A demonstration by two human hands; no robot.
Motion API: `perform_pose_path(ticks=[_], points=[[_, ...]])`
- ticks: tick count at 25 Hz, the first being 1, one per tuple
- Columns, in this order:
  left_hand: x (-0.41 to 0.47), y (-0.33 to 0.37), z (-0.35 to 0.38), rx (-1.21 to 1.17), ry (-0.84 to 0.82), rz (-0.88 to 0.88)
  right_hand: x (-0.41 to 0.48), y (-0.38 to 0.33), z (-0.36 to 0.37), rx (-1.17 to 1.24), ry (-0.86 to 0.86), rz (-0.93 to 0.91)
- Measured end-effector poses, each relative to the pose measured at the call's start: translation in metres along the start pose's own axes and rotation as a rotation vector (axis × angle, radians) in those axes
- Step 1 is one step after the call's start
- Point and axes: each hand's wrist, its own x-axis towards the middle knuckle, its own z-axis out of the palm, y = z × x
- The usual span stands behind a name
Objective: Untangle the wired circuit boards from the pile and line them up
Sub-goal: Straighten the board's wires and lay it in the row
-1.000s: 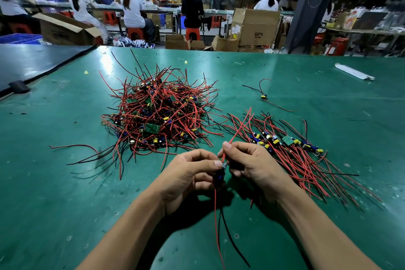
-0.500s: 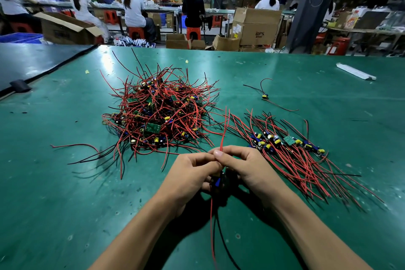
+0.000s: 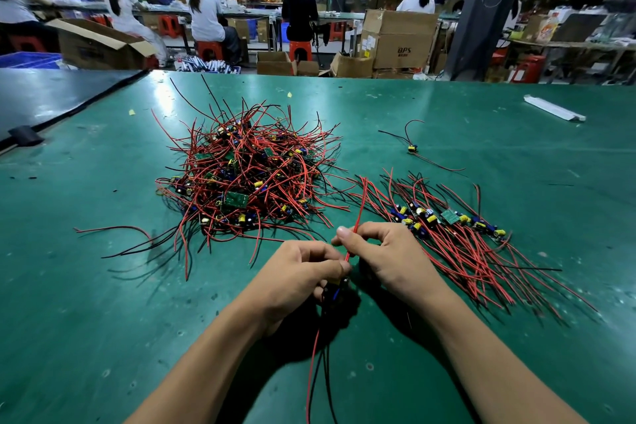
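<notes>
Left fingers (image 3: 340,266) pinch board (image 3: 335,290); right fingers (image 3: 345,233) pinch its red wire (image 3: 358,214); pile (image 3: 241,175) just beyond

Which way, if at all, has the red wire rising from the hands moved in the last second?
Yes. The free end of the red wire has swung left, away from the row and toward the pile.

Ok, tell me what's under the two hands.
A small circuit board peeks out below the left hand and the right hand, which pinches its red wire; more leads trail toward the person. Fingers cover most of the board.
</notes>
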Motion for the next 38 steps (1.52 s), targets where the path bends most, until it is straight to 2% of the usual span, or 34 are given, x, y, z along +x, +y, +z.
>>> perform_pose_path(ticks=[3,5,8,10,16,19,22,28,30,35,38], points=[[-0.001,0.003,0.001,0.048,-0.029,-0.009,0.004,0.005,0.0,-0.071,0.163,0.008],[-0.001,0.004,0.002,0.061,-0.027,-0.016,0.005,0.007,0.006,0.005,0.236,0.046],[-0.002,0.002,0.003,0.062,-0.005,-0.025,0.006,0.002,0.015,0.349,0.201,0.188],[-0.002,-0.001,0.002,0.107,0.021,0.001,0.006,0.001,0.014,0.42,0.144,0.234],[0.0,-0.003,0.004,0.159,0.091,0.045,-0.001,0.003,0.01,0.251,-0.097,0.069],[-0.001,-0.003,0.002,0.179,0.031,0.042,-0.001,0.004,0.004,0.204,-0.168,0.062],[-0.003,-0.001,-0.003,0.165,-0.054,0.026,0.0,0.005,0.002,0.143,-0.116,0.07],[-0.006,0.001,-0.006,0.127,-0.154,-0.012,0.004,0.008,0.002,0.055,0.104,-0.015],[-0.006,0.002,-0.006,0.145,-0.168,-0.006,0.005,0.008,0.004,0.171,0.151,0.03],[-0.006,0.005,-0.004,0.169,-0.194,0.006,0.012,0.004,0.01,0.65,0.176,0.363],[-0.006,0.004,-0.001,0.17,-0.158,0.004,0.014,0.006,0.011,0.753,0.143,0.383]])
